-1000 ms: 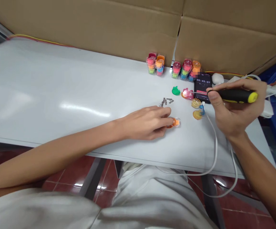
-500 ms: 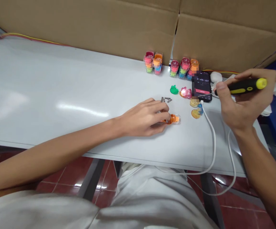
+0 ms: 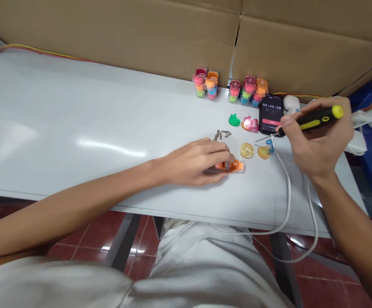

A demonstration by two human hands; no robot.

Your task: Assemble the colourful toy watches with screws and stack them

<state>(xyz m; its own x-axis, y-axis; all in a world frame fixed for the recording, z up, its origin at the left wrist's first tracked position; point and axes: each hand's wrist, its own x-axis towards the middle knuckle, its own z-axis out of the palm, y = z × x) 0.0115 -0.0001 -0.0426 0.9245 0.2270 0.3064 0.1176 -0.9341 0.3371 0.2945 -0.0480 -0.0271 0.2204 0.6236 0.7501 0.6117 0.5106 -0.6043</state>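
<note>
Fingers [image 3: 221,155] of the left hand [image 3: 192,164] pinch a clear orange case [image 3: 237,166]; right-hand fingers [image 3: 284,126] grip a screwdriver [image 3: 317,119].

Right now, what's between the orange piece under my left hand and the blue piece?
In the head view, a yellow citrus-slice disc and an orange citrus-slice disc lie between the orange plastic piece and the blue piece.
</note>
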